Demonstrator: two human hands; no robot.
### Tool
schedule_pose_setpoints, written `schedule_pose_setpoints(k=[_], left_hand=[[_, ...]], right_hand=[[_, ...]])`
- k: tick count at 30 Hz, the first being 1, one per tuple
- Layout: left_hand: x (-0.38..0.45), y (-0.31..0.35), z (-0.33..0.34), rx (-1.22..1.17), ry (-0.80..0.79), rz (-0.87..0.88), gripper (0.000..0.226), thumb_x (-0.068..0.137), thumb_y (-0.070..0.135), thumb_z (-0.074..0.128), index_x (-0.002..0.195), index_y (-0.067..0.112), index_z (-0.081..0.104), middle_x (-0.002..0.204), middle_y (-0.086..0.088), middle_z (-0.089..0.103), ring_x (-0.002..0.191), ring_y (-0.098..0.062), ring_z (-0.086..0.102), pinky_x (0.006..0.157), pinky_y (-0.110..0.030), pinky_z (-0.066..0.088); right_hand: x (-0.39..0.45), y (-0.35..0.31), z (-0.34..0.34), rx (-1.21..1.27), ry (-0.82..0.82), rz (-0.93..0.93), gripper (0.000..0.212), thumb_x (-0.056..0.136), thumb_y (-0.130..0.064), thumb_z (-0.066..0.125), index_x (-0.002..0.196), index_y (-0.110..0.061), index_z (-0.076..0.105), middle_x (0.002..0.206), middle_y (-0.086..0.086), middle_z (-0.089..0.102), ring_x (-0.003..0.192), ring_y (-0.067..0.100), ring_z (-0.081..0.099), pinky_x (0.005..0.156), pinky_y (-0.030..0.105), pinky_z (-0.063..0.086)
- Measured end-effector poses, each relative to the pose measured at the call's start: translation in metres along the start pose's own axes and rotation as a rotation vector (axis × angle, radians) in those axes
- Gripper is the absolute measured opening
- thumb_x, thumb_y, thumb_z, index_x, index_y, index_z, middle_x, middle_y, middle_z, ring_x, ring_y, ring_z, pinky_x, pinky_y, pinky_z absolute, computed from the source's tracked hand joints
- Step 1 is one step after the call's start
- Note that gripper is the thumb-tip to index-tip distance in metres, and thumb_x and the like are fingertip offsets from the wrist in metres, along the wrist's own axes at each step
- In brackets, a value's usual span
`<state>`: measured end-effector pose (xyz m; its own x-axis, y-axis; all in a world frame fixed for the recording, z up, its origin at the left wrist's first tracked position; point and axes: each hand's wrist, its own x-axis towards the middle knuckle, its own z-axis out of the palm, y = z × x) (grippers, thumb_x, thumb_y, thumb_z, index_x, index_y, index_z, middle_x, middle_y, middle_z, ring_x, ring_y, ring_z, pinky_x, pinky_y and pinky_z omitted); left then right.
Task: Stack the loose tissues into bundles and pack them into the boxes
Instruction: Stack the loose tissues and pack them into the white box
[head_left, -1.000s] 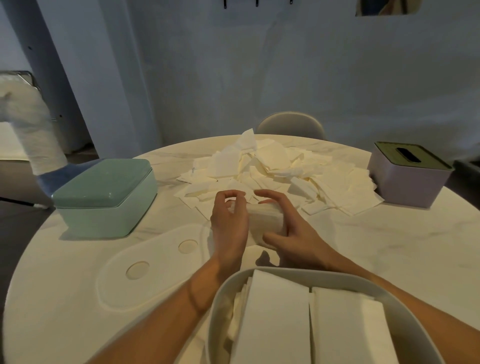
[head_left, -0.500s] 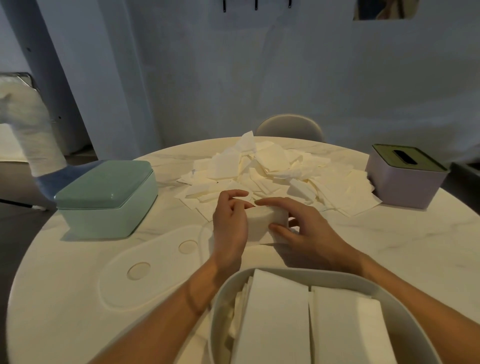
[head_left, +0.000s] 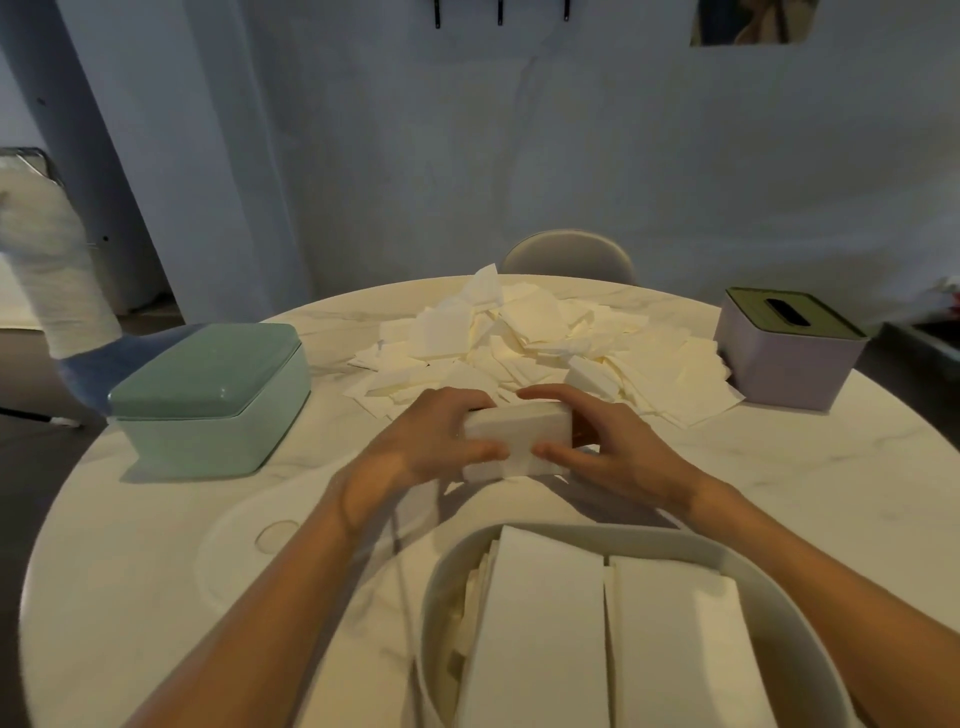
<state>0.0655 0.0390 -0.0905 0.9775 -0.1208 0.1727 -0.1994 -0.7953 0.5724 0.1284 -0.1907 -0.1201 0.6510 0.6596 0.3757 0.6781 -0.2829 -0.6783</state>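
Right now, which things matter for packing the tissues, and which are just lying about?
In play: bundle held by left hand and right hand; loose tissues; white box; green box; purple box; lid.
Idle: chair.

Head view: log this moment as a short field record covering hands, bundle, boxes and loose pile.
held item: white stacked tissue bundle, gripped at both ends
left hand: curled round the bundle's left end
right hand: curled round the bundle's right end
nearest box: open white oval box, holding two tissue stacks
other boxes: lidded mint green box at left; lilac box with slotted olive lid at right
loose pile: cream tissues heaped beyond the hands
surface: round white marble table
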Motion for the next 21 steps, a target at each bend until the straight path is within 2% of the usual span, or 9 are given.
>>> schedule_pose_setpoints(k=[4, 7, 9, 11, 13, 16, 19, 21], left_hand=[[-0.001, -0.003, -0.010, 0.021, 0.037, 0.013, 0.025, 0.084, 0.028, 0.083, 0.103, 0.012, 0.076, 0.095, -0.002, 0.071, 0.082, -0.012, 0.062, 0.071, -0.022, 0.050], [-0.003, 0.003, -0.013, 0.043, 0.053, 0.018, 0.026, 0.084, 0.028, 0.084, 0.104, 0.013, 0.078, 0.096, -0.002, 0.074, 0.084, -0.013, 0.064, 0.076, -0.026, 0.053], [-0.008, 0.014, -0.019, 0.037, 0.079, 0.043, 0.021, 0.084, 0.029, 0.084, 0.100, 0.016, 0.078, 0.090, 0.002, 0.073, 0.077, -0.006, 0.063, 0.067, -0.014, 0.048], [-0.014, 0.028, -0.027, -0.013, 0.082, 0.056, 0.016, 0.086, 0.029, 0.081, 0.097, 0.018, 0.076, 0.083, 0.006, 0.071, 0.071, -0.001, 0.062, 0.062, -0.009, 0.045], [-0.023, 0.045, -0.032, -0.179, 0.024, 0.033, 0.020, 0.090, 0.032, 0.076, 0.104, 0.017, 0.074, 0.091, 0.001, 0.072, 0.082, -0.007, 0.066, 0.069, -0.012, 0.051], [-0.042, 0.075, -0.036, -0.411, -0.062, -0.034, 0.034, 0.097, 0.042, 0.060, 0.117, 0.018, 0.073, 0.111, 0.000, 0.073, 0.104, -0.018, 0.069, 0.086, -0.025, 0.060], [-0.066, 0.103, -0.040, -0.491, -0.112, -0.038, 0.031, 0.094, 0.041, 0.062, 0.116, 0.023, 0.074, 0.110, 0.010, 0.076, 0.104, -0.012, 0.072, 0.089, -0.024, 0.059], [-0.081, 0.120, -0.040, -0.516, -0.155, -0.058, 0.029, 0.089, 0.036, 0.070, 0.116, 0.024, 0.072, 0.105, 0.011, 0.077, 0.098, -0.010, 0.074, 0.084, -0.023, 0.060]], right_hand=[[0.003, -0.002, -0.003, 0.023, 0.022, 0.032, 0.039, 0.092, -0.022, 0.074, 0.129, -0.023, 0.064, 0.120, -0.008, 0.068, 0.105, 0.010, 0.066, 0.090, 0.025, 0.058], [0.007, -0.009, -0.011, 0.026, 0.026, 0.077, 0.034, 0.088, -0.015, 0.077, 0.121, -0.014, 0.070, 0.112, -0.001, 0.073, 0.099, 0.014, 0.069, 0.091, 0.030, 0.059], [0.004, -0.021, -0.021, 0.122, 0.014, 0.140, 0.034, 0.088, -0.014, 0.077, 0.121, -0.010, 0.071, 0.112, 0.004, 0.074, 0.099, 0.021, 0.071, 0.091, 0.032, 0.059], [-0.001, -0.035, -0.034, 0.253, -0.008, 0.192, 0.036, 0.091, -0.017, 0.074, 0.126, -0.011, 0.069, 0.115, 0.004, 0.075, 0.102, 0.024, 0.072, 0.090, 0.035, 0.061], [-0.010, -0.051, -0.046, 0.335, -0.016, 0.244, 0.038, 0.092, -0.022, 0.071, 0.129, -0.014, 0.067, 0.117, 0.000, 0.074, 0.105, 0.023, 0.071, 0.088, 0.038, 0.061], [-0.028, -0.074, -0.067, 0.408, -0.053, 0.301, 0.046, 0.087, -0.028, 0.068, 0.130, -0.013, 0.065, 0.120, 0.001, 0.073, 0.109, 0.025, 0.070, 0.087, 0.041, 0.062], [-0.044, -0.097, -0.086, 0.459, -0.130, 0.350, 0.044, 0.093, -0.030, 0.063, 0.133, -0.013, 0.061, 0.123, 0.004, 0.071, 0.114, 0.022, 0.069, 0.085, 0.034, 0.061], [-0.053, -0.107, -0.095, 0.449, -0.165, 0.389, 0.043, 0.093, -0.034, 0.061, 0.131, -0.013, 0.062, 0.121, 0.006, 0.071, 0.113, 0.022, 0.068, 0.081, 0.028, 0.061]])
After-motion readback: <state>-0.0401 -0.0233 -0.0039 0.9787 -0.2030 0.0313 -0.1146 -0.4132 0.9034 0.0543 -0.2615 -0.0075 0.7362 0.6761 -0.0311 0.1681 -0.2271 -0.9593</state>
